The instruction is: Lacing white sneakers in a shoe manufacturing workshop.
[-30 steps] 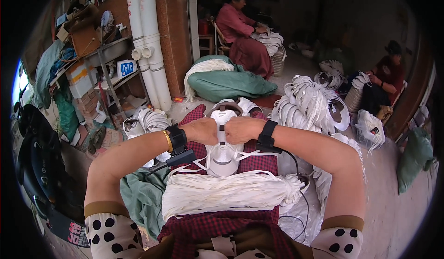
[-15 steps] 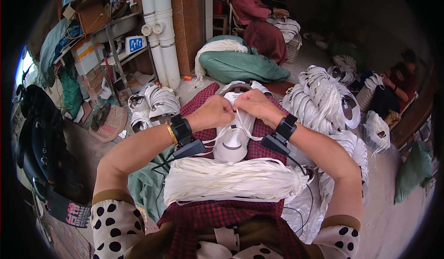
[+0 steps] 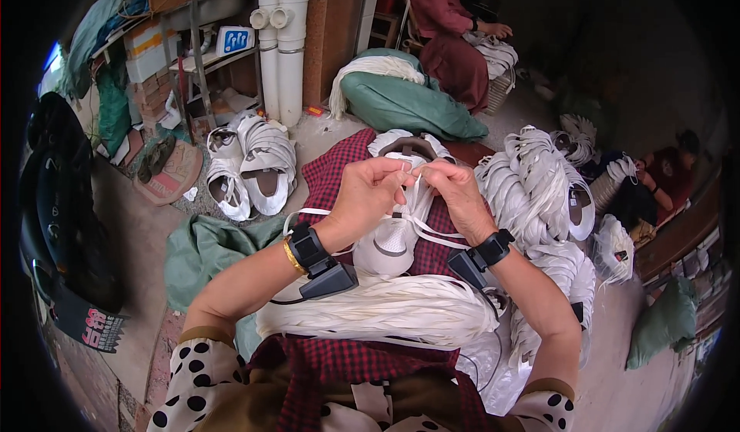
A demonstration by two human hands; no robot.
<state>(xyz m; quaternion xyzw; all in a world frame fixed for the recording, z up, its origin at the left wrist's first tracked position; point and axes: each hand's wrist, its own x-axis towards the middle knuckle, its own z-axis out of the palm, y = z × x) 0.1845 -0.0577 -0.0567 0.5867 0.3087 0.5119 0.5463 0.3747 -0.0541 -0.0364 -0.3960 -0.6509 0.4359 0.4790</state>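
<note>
My left hand point(image 3: 371, 193) and my right hand point(image 3: 456, 191) meet over my lap, both pinching a thin white lace point(image 3: 412, 176) that runs down into a white shoe upper point(image 3: 389, 239). The upper lies on a red checked cloth point(image 3: 331, 178) spread across my knees. A thick bundle of white laces point(image 3: 378, 309) lies across my lap nearer my body, under my forearms. Each wrist carries a black band with a small black device.
A heap of white shoe uppers with laces point(image 3: 539, 193) piles up at my right. More uppers point(image 3: 254, 162) lie on the floor at the left, by white pipes point(image 3: 281, 39) and a green sack point(image 3: 408, 104). Two people sit working at the back point(image 3: 451, 23) and far right point(image 3: 667, 174).
My hands have lifted slightly and drawn together at the fingertips, pulling the lace up from the upper. The view has tilted and shifted a little.
</note>
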